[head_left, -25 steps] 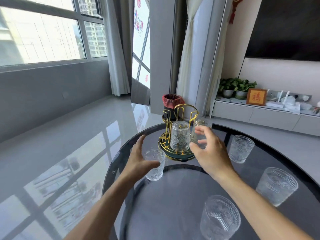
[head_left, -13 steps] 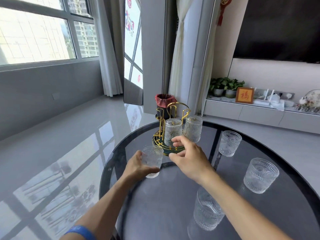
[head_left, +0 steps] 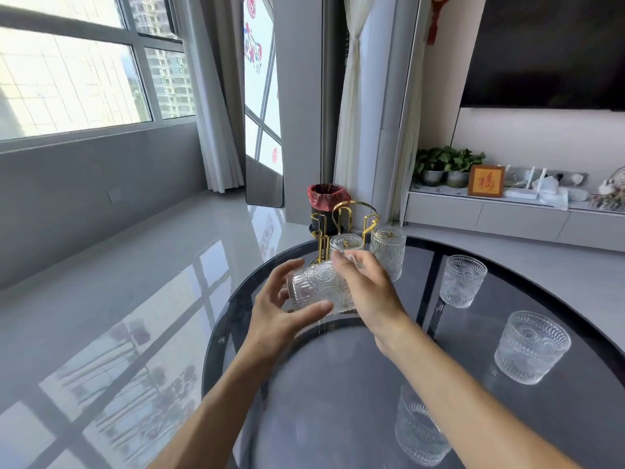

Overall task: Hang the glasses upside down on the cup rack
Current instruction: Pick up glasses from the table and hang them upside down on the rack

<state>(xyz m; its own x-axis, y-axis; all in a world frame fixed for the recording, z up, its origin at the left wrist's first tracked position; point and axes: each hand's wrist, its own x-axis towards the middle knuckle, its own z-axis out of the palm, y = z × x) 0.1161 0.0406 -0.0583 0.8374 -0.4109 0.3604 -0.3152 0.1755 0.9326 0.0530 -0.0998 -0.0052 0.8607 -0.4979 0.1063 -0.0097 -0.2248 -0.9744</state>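
Observation:
A clear ribbed glass point(head_left: 314, 289) lies on its side in the air above the round dark glass table point(head_left: 338, 384), held between both hands. My left hand point(head_left: 280, 309) cups its base end from the left and below. My right hand point(head_left: 365, 292) grips its other end from the right. Just behind stands the gold wire cup rack point(head_left: 341, 218) on a dark round base, mostly hidden by my hands. Two glasses hang upside down on it: one point(head_left: 345, 243) in the middle, one point(head_left: 388, 255) to the right.
Three more ribbed glasses stand upright on the table: one point(head_left: 461, 280) at the right rear, one point(head_left: 531, 346) at the right, one point(head_left: 419, 431) near the front. A bin with a red liner point(head_left: 325, 201) stands on the floor beyond the table.
My left hand lifted the glass from the table's left side and tipped it sideways. My right hand left the rack and closed on the glass's other end.

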